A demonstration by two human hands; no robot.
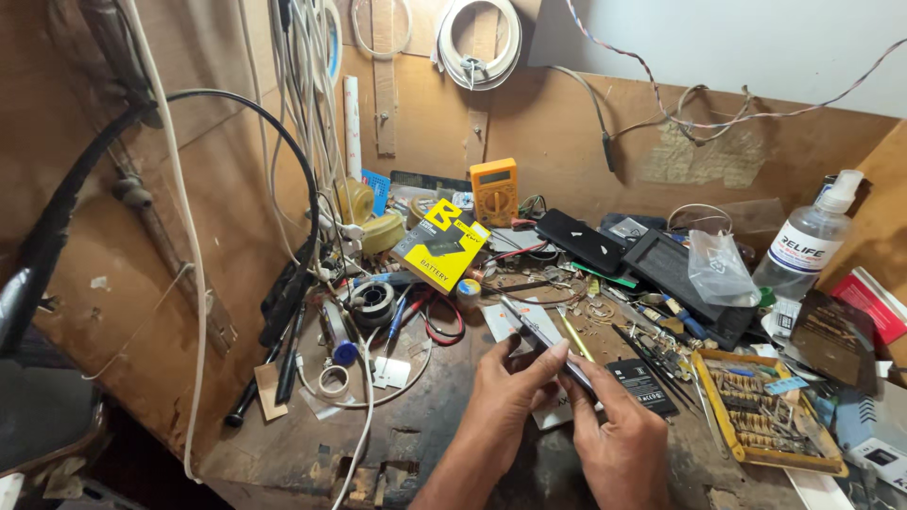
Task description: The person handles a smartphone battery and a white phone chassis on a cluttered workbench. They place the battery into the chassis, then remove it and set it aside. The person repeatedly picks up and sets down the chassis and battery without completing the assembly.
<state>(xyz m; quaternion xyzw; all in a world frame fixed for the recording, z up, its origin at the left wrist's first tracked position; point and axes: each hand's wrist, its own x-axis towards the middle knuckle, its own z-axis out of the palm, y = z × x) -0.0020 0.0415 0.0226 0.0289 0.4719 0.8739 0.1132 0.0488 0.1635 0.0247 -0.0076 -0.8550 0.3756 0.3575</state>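
Cluttered plywood bench (416,425): left hand (505,392) and right hand (619,439) both pinch a thin phone (548,345) edge-on, tilted up for inspection, black battery (642,385) lying close by.

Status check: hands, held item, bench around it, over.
Left hand and right hand both grip thin flat phone, tilted. Black battery flat beside right hand. Cluttered wooden bench.

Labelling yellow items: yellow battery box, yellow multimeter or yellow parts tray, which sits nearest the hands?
The yellow rectangular parts tray, flat on the bench just beside the right hand. The yellow-black battery box and yellow multimeter stand farther back.
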